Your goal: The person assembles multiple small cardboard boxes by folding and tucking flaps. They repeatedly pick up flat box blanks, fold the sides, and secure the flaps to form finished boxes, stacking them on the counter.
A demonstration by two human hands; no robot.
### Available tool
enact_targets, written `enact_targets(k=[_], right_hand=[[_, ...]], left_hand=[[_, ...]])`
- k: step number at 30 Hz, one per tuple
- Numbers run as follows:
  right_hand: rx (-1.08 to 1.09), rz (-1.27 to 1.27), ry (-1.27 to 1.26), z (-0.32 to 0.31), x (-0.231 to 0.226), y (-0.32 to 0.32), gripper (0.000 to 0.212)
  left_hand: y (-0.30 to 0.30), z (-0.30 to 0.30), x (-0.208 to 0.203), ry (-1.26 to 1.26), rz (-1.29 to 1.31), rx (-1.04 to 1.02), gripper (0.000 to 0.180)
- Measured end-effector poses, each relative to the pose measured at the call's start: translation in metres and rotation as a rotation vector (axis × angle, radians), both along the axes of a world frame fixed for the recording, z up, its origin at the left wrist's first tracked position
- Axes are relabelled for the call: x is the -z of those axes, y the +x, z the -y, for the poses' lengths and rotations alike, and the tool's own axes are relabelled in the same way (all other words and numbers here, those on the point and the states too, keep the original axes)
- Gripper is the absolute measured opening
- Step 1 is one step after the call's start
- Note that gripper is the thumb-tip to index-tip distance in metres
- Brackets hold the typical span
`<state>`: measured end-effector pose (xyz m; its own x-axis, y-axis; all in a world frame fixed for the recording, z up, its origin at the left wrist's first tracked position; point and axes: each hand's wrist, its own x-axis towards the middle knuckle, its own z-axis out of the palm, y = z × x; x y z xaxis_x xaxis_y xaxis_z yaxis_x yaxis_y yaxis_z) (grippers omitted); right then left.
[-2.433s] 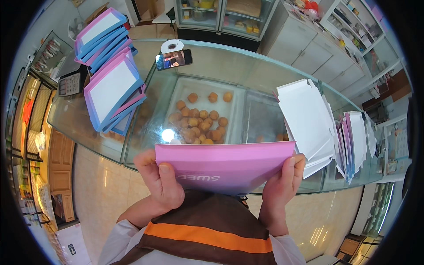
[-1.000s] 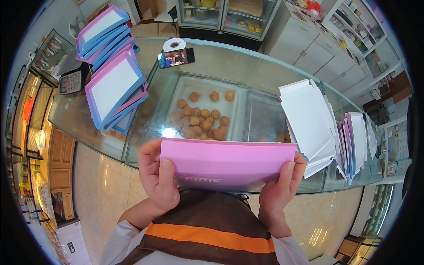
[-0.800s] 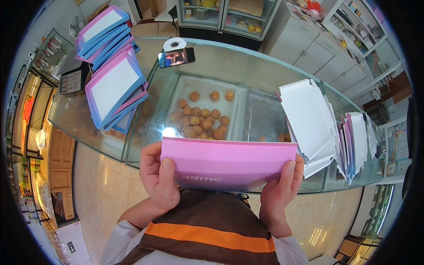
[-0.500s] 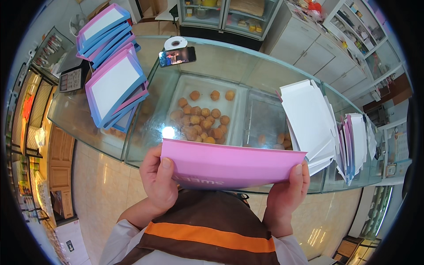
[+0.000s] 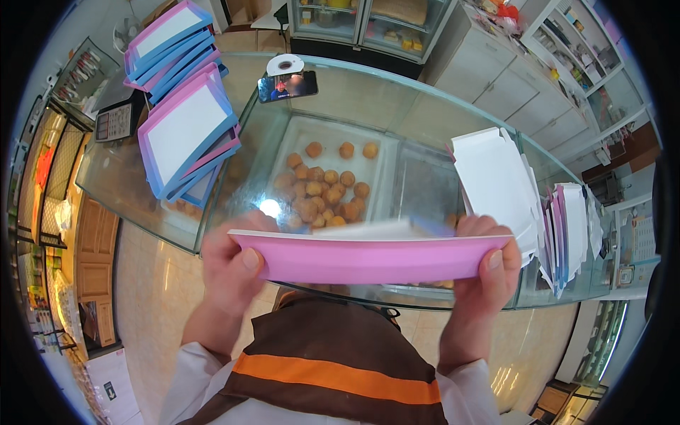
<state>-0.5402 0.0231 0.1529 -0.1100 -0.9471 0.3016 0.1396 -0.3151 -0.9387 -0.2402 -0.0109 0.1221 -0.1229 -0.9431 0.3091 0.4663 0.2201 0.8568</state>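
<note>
A pink cardboard box (image 5: 375, 261) with a white inside is held level in front of me, above the near edge of the glass counter. My left hand (image 5: 235, 263) pinches its left end, thumb on the pink outer side and fingers behind. The right end sits in the grip of my right hand (image 5: 490, 273), its thumb also on the outside. Behind the front panel, white and blue flaps are smeared by motion. Under the glass, round brown pastries (image 5: 331, 193) lie on a white tray (image 5: 375, 133), partly covered by the box.
Stacked pink and blue box trays (image 5: 185, 134) stand at left beside a calculator-like device (image 5: 113, 123). A phone (image 5: 289, 86) leans by a white roll (image 5: 285, 65) at the far edge. White flat cardboard pieces (image 5: 492, 180) and upright folded boxes (image 5: 567, 230) are at right.
Both hands have moved apart and slightly upward with the box. Its pink front panel has tilted, showing a narrower face, and blurred flaps now appear behind it.
</note>
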Motion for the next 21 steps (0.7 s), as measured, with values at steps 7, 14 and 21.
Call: enact_targets(k=[7, 14, 21], right_hand=[[-0.607, -0.807, 0.024, 0.03, 0.046, -0.057, 0.01], [-0.538, -1.174, -0.008, 0.001, 0.138, -0.052, 0.018], [-0.404, -1.169, 0.054, 0.004, 0.143, -0.044, 0.038]], left_hand=[[0.049, 0.043, 0.036, -0.346, 0.845, 0.634, 0.012], [0.022, 0.023, 0.108, -0.354, 1.286, 0.644, 0.022], [0.019, 0.028, 0.106, -0.554, 1.338, 0.597, 0.018]])
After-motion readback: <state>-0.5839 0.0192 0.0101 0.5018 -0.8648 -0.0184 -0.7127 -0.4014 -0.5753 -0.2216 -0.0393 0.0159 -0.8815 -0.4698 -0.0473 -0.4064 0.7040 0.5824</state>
